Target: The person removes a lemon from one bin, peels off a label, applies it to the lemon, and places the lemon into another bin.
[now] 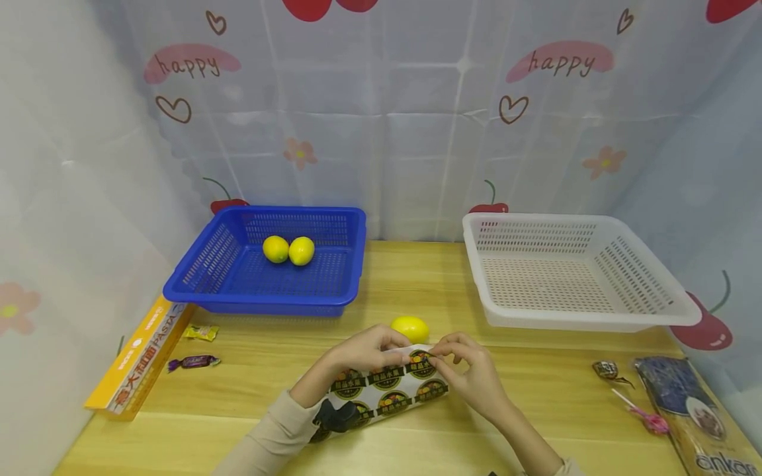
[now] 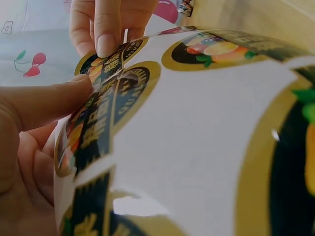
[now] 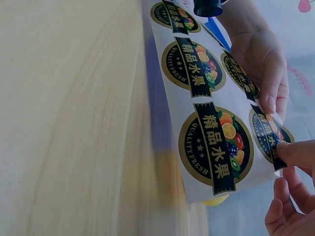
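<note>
A white sheet of round black-and-gold fruit stickers (image 1: 389,398) is held up at a slant over the table in the head view. My left hand (image 1: 363,349) grips its upper edge, thumb on the printed face. At the upper right corner, my right hand (image 1: 471,370) pinches the corner sticker (image 3: 266,132) between thumb and finger; in the right wrist view that sticker's end reaches slightly past the sheet's edge. How far it has come off the backing is hard to tell. Just behind the sheet a lemon (image 1: 409,328) lies on the table, close to both hands.
A blue basket (image 1: 268,307) holding two lemons (image 1: 301,251) stands back left, a white basket (image 1: 586,318) back right. Along the left lie a pasta box (image 1: 139,360) and wrapped candies (image 1: 194,361). Right of the hands are a lollipop (image 1: 655,423), another candy (image 1: 606,369) and a packet (image 1: 696,416).
</note>
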### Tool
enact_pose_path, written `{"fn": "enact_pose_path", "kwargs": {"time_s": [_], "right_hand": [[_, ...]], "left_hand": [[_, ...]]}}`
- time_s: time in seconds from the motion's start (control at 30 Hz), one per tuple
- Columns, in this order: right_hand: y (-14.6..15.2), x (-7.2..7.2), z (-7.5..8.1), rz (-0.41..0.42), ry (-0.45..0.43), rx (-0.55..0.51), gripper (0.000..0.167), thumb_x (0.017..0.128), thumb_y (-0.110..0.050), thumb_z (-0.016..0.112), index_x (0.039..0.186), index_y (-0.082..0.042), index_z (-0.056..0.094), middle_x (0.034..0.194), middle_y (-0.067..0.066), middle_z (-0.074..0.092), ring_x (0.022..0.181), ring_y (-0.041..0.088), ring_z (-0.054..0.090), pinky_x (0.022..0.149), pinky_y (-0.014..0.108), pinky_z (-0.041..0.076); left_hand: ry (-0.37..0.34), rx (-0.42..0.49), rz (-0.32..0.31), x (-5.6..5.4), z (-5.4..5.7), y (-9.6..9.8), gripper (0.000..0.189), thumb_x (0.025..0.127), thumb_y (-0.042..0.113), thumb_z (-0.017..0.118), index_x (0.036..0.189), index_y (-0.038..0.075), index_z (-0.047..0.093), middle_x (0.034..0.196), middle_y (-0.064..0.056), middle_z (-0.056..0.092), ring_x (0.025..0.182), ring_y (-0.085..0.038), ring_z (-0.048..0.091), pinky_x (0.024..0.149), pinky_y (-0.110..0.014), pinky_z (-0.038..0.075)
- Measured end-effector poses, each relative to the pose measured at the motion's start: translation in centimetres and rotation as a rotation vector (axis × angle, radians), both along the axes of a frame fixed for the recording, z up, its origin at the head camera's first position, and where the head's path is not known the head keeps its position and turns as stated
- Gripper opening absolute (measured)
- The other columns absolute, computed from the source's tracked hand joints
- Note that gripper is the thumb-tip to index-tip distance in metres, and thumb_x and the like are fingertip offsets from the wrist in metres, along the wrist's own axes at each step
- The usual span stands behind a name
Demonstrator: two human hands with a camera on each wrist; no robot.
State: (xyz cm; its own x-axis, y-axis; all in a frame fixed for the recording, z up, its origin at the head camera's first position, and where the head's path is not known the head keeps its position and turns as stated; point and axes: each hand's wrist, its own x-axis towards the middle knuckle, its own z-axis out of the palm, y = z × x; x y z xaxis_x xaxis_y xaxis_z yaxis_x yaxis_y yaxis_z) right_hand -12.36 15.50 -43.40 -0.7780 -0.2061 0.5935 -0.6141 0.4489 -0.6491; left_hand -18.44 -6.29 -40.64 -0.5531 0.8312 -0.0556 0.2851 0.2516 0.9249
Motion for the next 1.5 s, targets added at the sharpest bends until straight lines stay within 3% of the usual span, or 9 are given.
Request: {"fn": "enact_pose_path", "kwargs": {"time_s": [0.27,0.47,0.6,0.73,0.9,0.93,1.1,1.27,1.5], "right_hand": [[0.4,0.2,0.0,0.037,-0.009,0.007,0.022,0.068,0.006,0.078,0.080,-0.011,0.072,0.083,-0.003,0.064,0.075,0.010,0.057,0.061,0.025,0.047],[1.2,0.4,0.0,0.193,-0.048,-0.021,0.020,0.071,0.006,0.076,0.083,-0.009,0.071,0.084,0.002,0.066,0.077,0.010,0.057,0.062,0.025,0.046],[1.8,0.4,0.1,0.339,-0.103,-0.157,0.021,0.075,0.013,0.068,0.088,-0.003,0.070,0.087,0.007,0.066,0.081,0.012,0.057,0.064,0.024,0.045],[2.5,0.4,0.3,0.404,-0.176,-0.296,0.021,0.079,0.017,0.062,0.092,0.002,0.068,0.092,0.008,0.067,0.085,0.012,0.058,0.067,0.021,0.048],[3.0,0.4,0.2,0.325,-0.205,-0.311,0.016,0.082,0.016,0.060,0.092,0.005,0.066,0.091,0.005,0.067,0.080,0.009,0.059,0.068,0.020,0.051],[3.0,0.4,0.2,0.301,-0.212,-0.310,0.015,0.081,0.016,0.060,0.091,0.005,0.066,0.090,0.005,0.068,0.079,0.008,0.059,0.067,0.020,0.051],[3.0,0.4,-0.2,0.218,-0.252,-0.334,0.011,0.082,0.014,0.061,0.091,0.009,0.064,0.087,0.004,0.067,0.078,0.008,0.060,0.067,0.019,0.052],[3.1,0.3,-0.7,0.183,-0.290,-0.367,0.010,0.081,0.014,0.062,0.091,0.011,0.063,0.087,0.005,0.066,0.077,0.008,0.060,0.066,0.018,0.052],[3.3,0.3,-0.8,0.163,-0.309,-0.363,0.009,0.082,0.011,0.062,0.092,0.011,0.063,0.087,0.009,0.066,0.078,0.008,0.060,0.068,0.018,0.051]], "left_hand": [[0.024,-0.030,0.001,0.1,-0.1,-0.1,0.019,0.096,0.004,0.049,0.097,-0.009,0.064,0.056,0.007,0.041,0.042,-0.001,0.031,0.040,-0.016,0.027],[0.055,-0.053,-0.015,0.0,-0.5,-0.2,0.018,0.094,0.001,0.050,0.097,-0.009,0.064,0.057,0.008,0.040,0.043,0.000,0.032,0.042,-0.015,0.028],[0.090,-0.062,-0.024,-0.2,-1.0,-0.2,0.018,0.094,0.001,0.049,0.091,-0.008,0.064,0.058,0.008,0.038,0.045,0.001,0.032,0.045,-0.015,0.029],[0.131,-0.092,-0.024,-0.3,-1.5,-0.1,0.016,0.093,0.001,0.050,0.088,-0.008,0.063,0.056,0.009,0.036,0.045,0.001,0.033,0.047,-0.015,0.030],[0.178,-0.157,-0.010,0.0,-2.1,0.5,0.013,0.093,0.001,0.053,0.085,-0.003,0.064,0.052,0.006,0.036,0.043,-0.001,0.032,0.047,-0.014,0.030],[0.203,-0.172,0.001,0.1,-2.3,0.8,0.013,0.092,0.001,0.054,0.087,-0.003,0.066,0.054,0.005,0.043,0.045,0.000,0.034,0.048,-0.014,0.032],[0.327,-0.280,0.044,0.4,-2.6,1.9,0.021,0.086,0.003,0.063,0.106,0.002,0.069,0.088,-0.002,0.070,0.070,0.000,0.057,0.066,-0.012,0.046],[0.407,-0.390,0.070,0.7,-2.4,2.3,0.031,0.081,0.006,0.071,0.112,0.005,0.066,0.091,-0.002,0.070,0.079,-0.005,0.063,0.071,-0.015,0.048],[0.472,-0.389,0.108,1.0,-2.6,2.0,0.029,0.079,0.008,0.072,0.107,0.006,0.066,0.090,0.000,0.067,0.079,-0.004,0.060,0.072,-0.015,0.048]]}}
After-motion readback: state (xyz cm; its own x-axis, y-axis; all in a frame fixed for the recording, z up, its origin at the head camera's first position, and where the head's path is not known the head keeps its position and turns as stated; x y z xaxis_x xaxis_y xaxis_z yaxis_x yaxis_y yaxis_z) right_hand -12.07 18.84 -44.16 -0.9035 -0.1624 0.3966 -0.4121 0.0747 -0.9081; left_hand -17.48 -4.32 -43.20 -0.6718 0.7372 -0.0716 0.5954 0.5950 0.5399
